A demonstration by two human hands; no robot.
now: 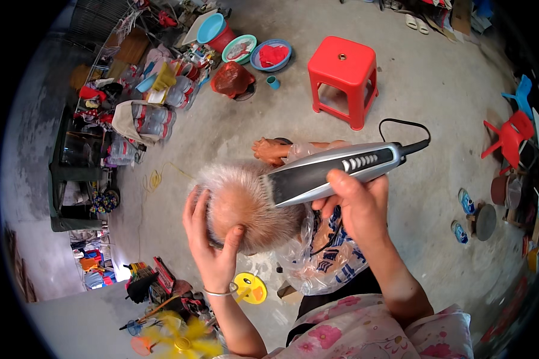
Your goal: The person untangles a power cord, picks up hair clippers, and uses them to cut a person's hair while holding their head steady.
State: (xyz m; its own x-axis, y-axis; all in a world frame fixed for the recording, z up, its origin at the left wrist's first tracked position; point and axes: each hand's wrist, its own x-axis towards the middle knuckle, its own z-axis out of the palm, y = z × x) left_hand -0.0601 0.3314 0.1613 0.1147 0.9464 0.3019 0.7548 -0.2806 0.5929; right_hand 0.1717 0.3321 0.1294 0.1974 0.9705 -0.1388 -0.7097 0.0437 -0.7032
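Fingers of my right hand point(359, 202) are wrapped around a silver and black corded hair clipper point(332, 172). The clipper's toothed end touches the short grey hair on a seated person's head point(251, 206). Spread over the other side of that head, my left hand point(215, 238) rests with its thumb and fingertips on the scalp; a metal bangle is on its wrist. A clear plastic sheet with blue writing point(328, 260) covers the person's body. The person's hands point(269, 150) show beyond the head, partly hidden by the clipper.
A red plastic stool point(343, 63) stands ahead on the concrete floor. Basins point(271, 56), a cup point(273, 82) and packs of bottles point(152, 121) are at the upper left. A yellow fan point(183, 343) is at the lower left. The clipper's black cord point(404, 120) loops at its rear.
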